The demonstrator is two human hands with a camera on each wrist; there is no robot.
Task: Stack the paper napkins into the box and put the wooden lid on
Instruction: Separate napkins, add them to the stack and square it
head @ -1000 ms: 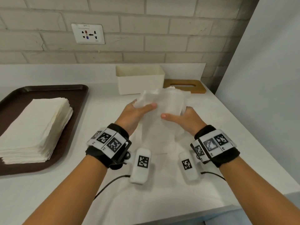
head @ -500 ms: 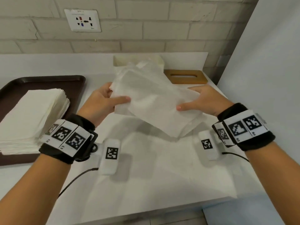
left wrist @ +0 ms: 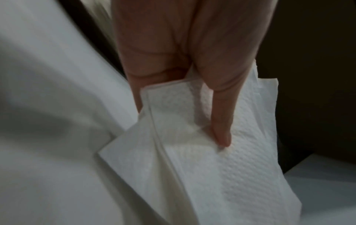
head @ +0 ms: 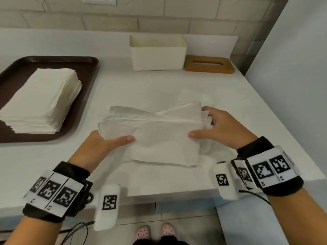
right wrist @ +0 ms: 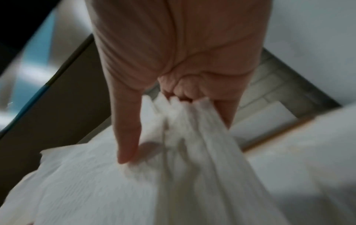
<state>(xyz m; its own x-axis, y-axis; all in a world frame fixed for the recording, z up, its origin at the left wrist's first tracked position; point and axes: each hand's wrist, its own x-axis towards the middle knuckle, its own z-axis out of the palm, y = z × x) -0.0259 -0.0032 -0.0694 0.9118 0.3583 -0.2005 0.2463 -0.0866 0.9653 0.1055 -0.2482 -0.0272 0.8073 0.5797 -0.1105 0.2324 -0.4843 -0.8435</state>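
Note:
A loose bundle of white paper napkins [head: 155,133] hangs flat between my two hands above the white counter. My left hand [head: 106,142] grips its left end, thumb on top; the left wrist view shows the thumb pressing the embossed napkins [left wrist: 221,159]. My right hand [head: 217,128] grips the right end, where the napkins [right wrist: 173,152] bunch between thumb and curled fingers. A white open box [head: 157,52] stands at the back of the counter. The wooden lid [head: 209,64] with a slot lies flat just right of it.
A dark brown tray [head: 85,71] at the left holds a tall stack of napkins [head: 42,99]. The counter [head: 141,89] ends near my wrists, and a pale wall [head: 292,85] stands along its right side. Brick wall lies behind the box.
The napkin bundle went from held upright in front of the box to lying level and low over the counter. Both hands moved apart and toward me, so the box is now uncovered.

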